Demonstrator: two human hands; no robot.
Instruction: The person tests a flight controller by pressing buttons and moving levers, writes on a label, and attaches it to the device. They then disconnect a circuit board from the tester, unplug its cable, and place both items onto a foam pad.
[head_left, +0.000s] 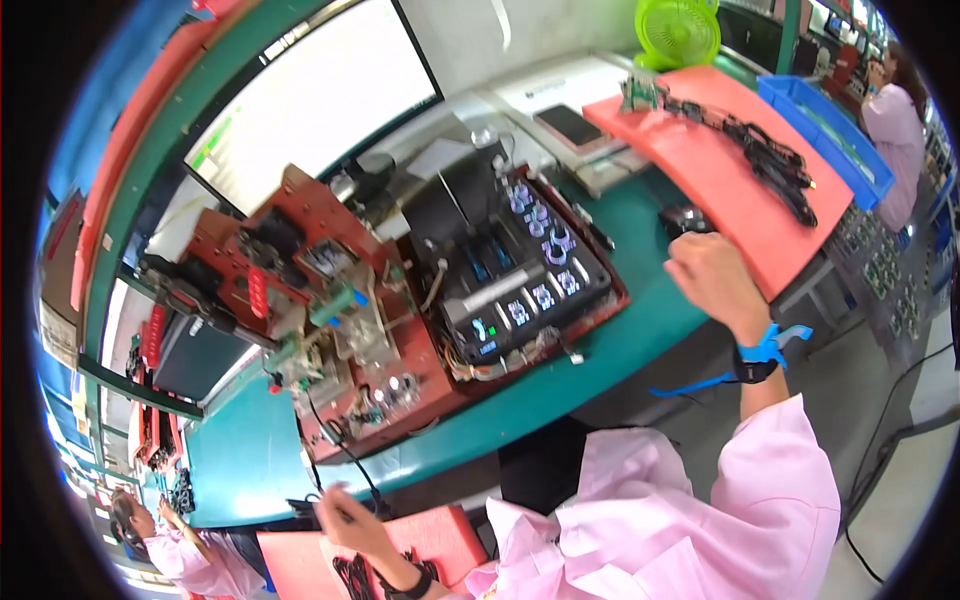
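1. Green-topped table (650, 285) carries the black rectangular panel with lit knobs (505, 280), seated in a red fixture (445, 385).
2. Right hand (712, 280): fingers curled near the shiny black mouse (686, 219); can't tell if grip holds anything.
3. Left hand (352, 522): blurred, above black cables (352, 578) on pink pad (292, 555); grip can't be told.

The mouse (686, 221) looks glossy plastic, the benchtop (655, 295) smooth.

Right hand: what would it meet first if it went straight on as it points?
Most likely the black rounded object, apparently a computer mouse, on the green bench top just ahead of the right hand. Depth is unclear from this view, so it might pass above instead.
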